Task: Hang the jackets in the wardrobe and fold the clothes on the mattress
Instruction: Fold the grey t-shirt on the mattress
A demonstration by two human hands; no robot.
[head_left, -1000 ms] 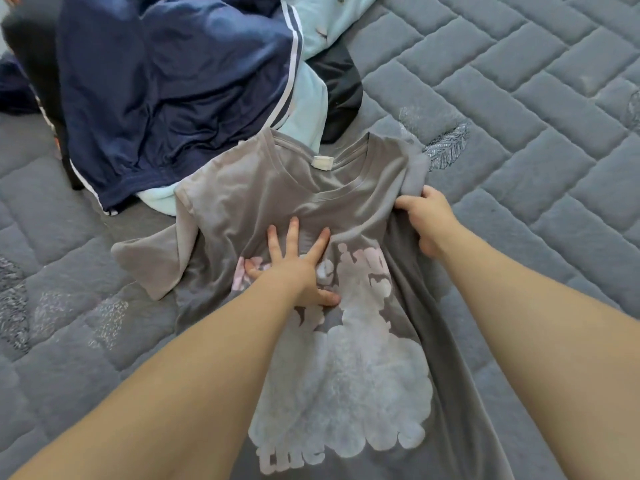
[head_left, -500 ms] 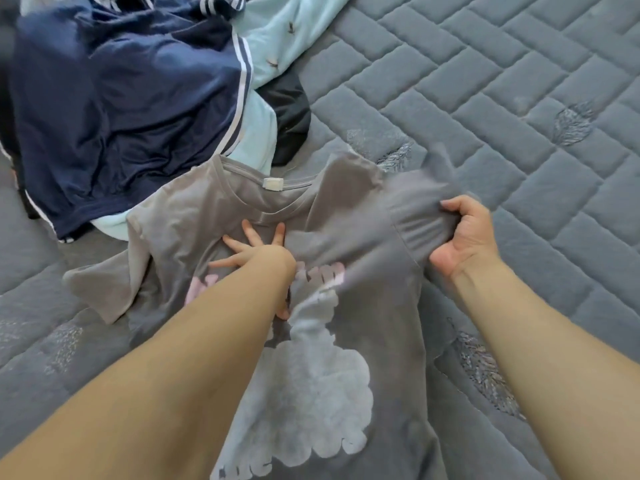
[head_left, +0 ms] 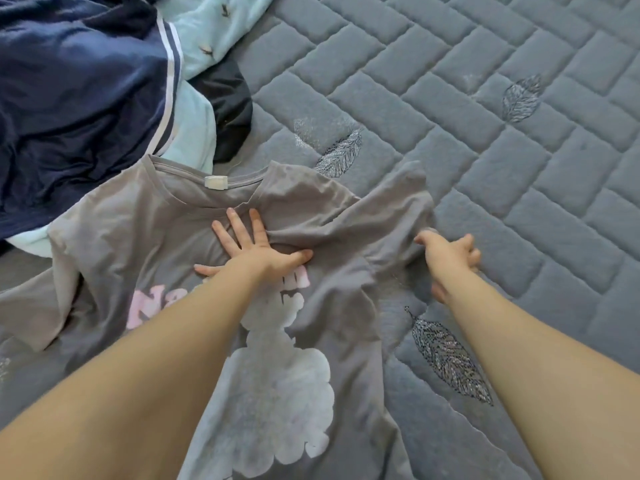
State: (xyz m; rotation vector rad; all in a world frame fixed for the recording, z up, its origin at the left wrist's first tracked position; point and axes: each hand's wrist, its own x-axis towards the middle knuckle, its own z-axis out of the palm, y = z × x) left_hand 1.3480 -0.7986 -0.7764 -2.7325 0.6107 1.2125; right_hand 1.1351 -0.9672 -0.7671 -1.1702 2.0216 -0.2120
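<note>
Grey T-shirt (head_left: 180, 244) lies front-up on the quilted mattress (head_left: 485, 140), its collar toward a pile of navy and pale blue clothes (head_left: 86, 91). Left hand (head_left: 256, 251) presses flat on its chest, fingers spread. Right hand (head_left: 450, 258) is blurred at the sleeve; whether those fingers clamp fabric cannot be told.

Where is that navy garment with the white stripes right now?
In the head view, the navy garment lies crumpled at the upper left on the mattress, atop a pale blue cloth and just beyond the grey T-shirt.
</note>
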